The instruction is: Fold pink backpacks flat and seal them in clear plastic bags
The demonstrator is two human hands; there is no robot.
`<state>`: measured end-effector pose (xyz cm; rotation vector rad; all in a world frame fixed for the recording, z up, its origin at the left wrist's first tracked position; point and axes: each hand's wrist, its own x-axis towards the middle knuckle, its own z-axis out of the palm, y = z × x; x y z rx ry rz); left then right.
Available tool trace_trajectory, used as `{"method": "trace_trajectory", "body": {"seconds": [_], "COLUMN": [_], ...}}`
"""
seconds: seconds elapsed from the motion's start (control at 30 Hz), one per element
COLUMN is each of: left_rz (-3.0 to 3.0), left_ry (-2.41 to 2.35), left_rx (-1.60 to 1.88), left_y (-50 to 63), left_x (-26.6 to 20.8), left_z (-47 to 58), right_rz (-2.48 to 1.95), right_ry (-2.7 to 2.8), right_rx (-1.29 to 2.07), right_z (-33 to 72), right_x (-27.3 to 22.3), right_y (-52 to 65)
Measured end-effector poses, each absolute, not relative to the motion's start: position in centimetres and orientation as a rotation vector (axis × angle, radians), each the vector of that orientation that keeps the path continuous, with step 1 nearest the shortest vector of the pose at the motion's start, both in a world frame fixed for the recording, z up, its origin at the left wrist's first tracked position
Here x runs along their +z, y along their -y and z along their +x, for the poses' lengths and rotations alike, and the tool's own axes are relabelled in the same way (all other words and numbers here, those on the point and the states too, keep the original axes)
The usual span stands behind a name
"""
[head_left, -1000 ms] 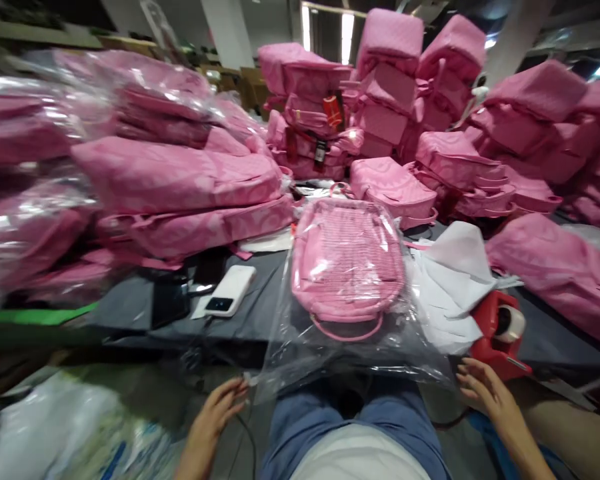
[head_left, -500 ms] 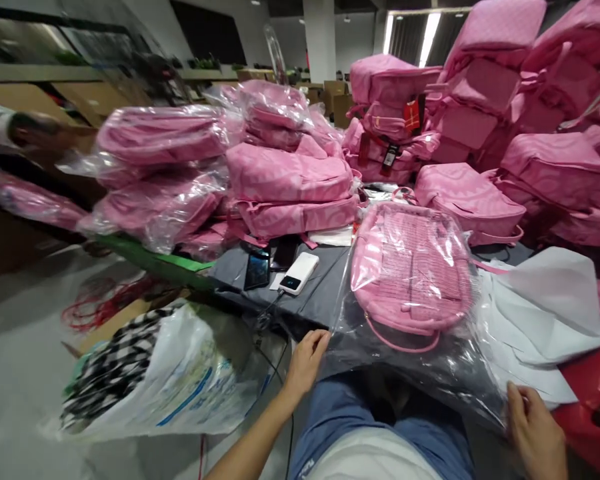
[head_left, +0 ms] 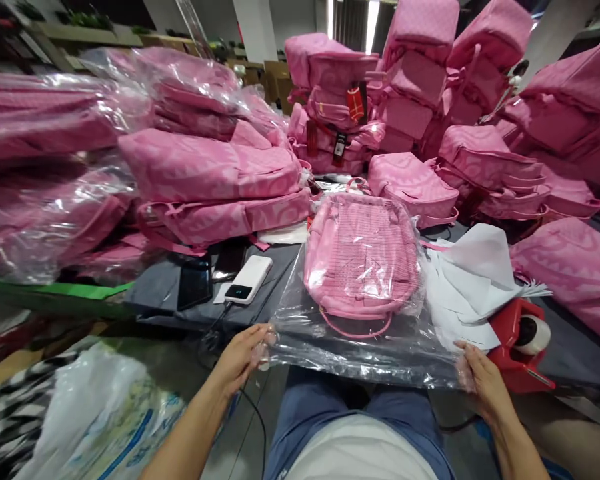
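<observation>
A pink backpack (head_left: 363, 260) lies on the dark table cloth inside a clear plastic bag (head_left: 350, 353), its looped handle towards me. My left hand (head_left: 243, 353) pinches the left corner of the bag's near edge. On the right corner of that edge, my right hand (head_left: 480, 377) is closed as well. Between the two hands the plastic is stretched wide, over the table's front edge and above my lap. Some fingertips show only through the film.
Wrapped pink backpacks (head_left: 55, 120) are heaped at left; unwrapped ones (head_left: 215, 167) stand behind. A white power bank (head_left: 249, 280) and a phone (head_left: 195, 281) lie left of the bag. White paper sheets (head_left: 470, 280) and a red tape dispenser (head_left: 517, 343) are at right.
The view has swung to the right. My right hand has risen with its corner of the plastic bag, and the bag's near edge is now spread taut between both hands.
</observation>
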<state>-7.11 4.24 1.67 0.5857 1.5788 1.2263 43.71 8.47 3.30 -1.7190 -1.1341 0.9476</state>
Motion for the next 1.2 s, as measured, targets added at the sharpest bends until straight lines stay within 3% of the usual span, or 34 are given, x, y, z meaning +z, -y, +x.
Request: {"method": "trace_trajectory", "body": {"seconds": [0.07, 0.2, 0.27, 0.37, 0.53, 0.83, 0.97, 1.1, 1.2], "left_rz": [0.847, 1.988, 2.541, 2.909, 2.163, 1.153, 0.969, 1.077, 1.412], "left_ry": [-1.682, -1.981, -1.94, -1.653, -1.632, -1.824, -1.841, -2.011, -2.241], "left_rx": [1.238, 1.178, 1.056, 0.908, 0.972, 1.615, 1.8, 1.506, 1.504], "left_y": [-3.4, -1.6, -1.3, -1.7, -2.6, -3.9, -5.8, -7.4, -7.6], "left_x": [0.7, -0.8, -0.8, -0.1, 1.4, 2.2, 1.2, 1.3, 3.0], "left_z": [-7.9, -9.2, -9.7, -10.3, -10.7, -5.9, -3.7, -3.9, -3.3], "right_rz": [-1.72, -1.464, -1.29, -1.216, -1.406, -1.223, -1.155, -1.249, -1.291], "right_ry": [1.33, 1.84, 1.98, 2.003, 1.607, 0.982, 0.869, 0.861, 0.903], "right_rx": [0.624, -0.117, -0.206, 0.098, 0.715, 0.399, 0.53, 0.714, 0.767], "right_z": [44.9, 45.9, 45.8, 45.6, 45.1, 40.1, 38.4, 37.9, 38.1], "right_x": [2.2, 0.5, 0.6, 1.9, 3.4, 1.6, 2.6, 3.3, 3.3], "right_y": [-7.4, -5.7, -5.6, -6.7, -8.3, -10.1, -12.2, -13.1, -12.9]}}
